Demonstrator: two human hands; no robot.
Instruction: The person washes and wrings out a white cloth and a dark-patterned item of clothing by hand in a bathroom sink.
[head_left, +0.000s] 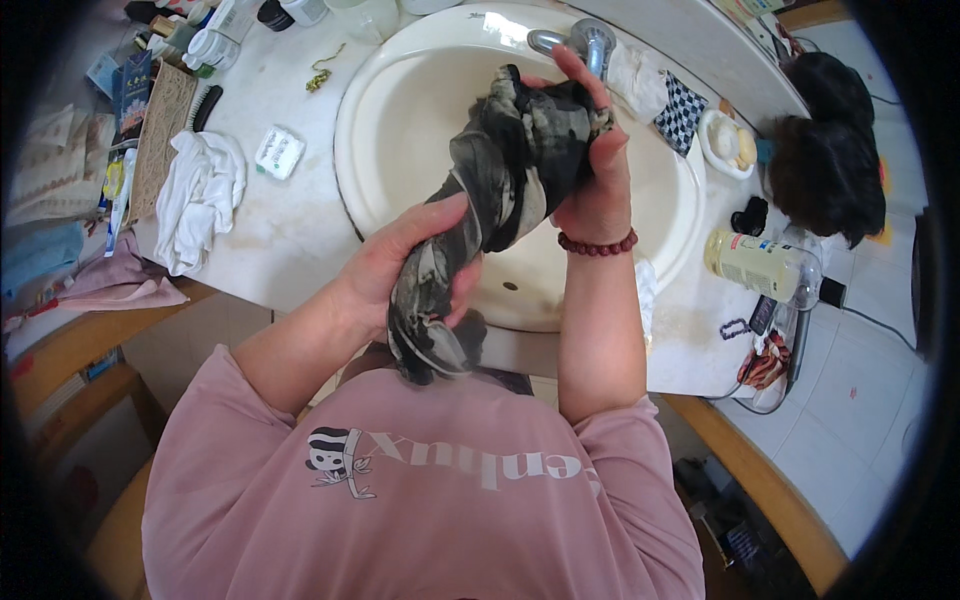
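Bunched and twisted into a thick roll, a black and grey patterned cloth (510, 165) hangs over the oval cream washbasin (390, 142). My left hand (416, 247) grips its lower part, thumb on top and fingers wrapped underneath. Around the upper end curls my right hand (600, 165), its palm against the cloth and a dark red bead bracelet (598, 244) on the wrist. The cloth's lower end reaches back close to my pink shirt (420, 517). Behind my right hand stands the chrome faucet (594, 41) at the basin's rear rim.
White cloth (201, 199), a small white packet (280, 152) and a black comb (204, 107) lie on the left counter. To the right are a soap dish (726, 142), a bottle of yellowish liquid (761, 270) lying on its side, dark hairpieces (829, 165) and a corded styling tool (798, 349).
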